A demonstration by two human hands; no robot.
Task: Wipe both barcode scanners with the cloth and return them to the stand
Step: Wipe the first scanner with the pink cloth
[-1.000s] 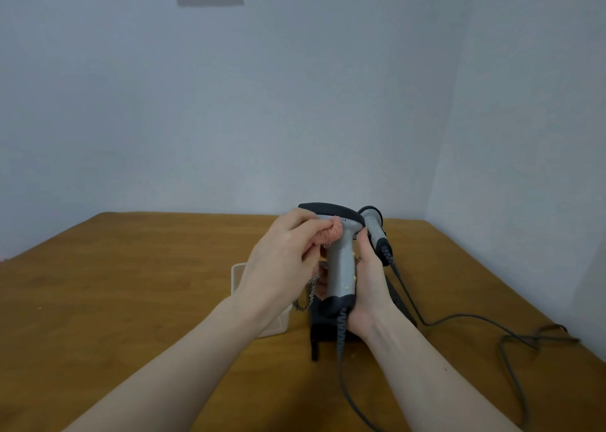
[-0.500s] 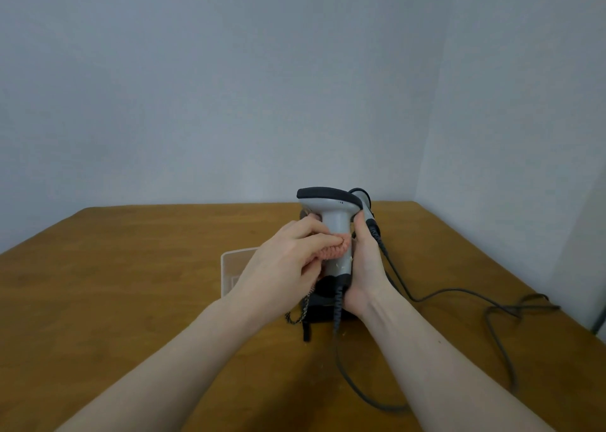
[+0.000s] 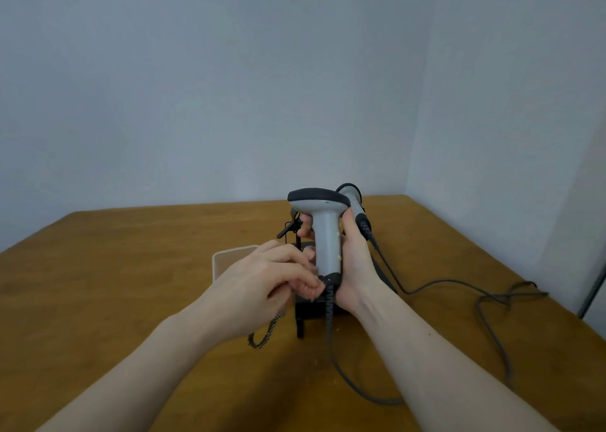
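Pale walls meet behind a brown wooden surface [image 3: 137,267]. Two scanners show: one [image 3: 324,231] upright, its handle clasped by the right hand [image 3: 355,267]; the other [image 3: 355,207] sits behind on the black stand [image 3: 314,307]. Left hand [image 3: 262,287] is closed, fingers curled at the handle's base; the cloth is barely visible there. One clear tray [image 3: 226,259] sits left. No writing is legible.

Your left hand [image 3: 262,287] hides whatever cloth it may hold and blocks part of the clear tray [image 3: 229,256], your right hand [image 3: 355,267] covers most of the black stand [image 3: 311,310], and the second scanner [image 3: 352,198] sits half behind the first scanner [image 3: 324,231].
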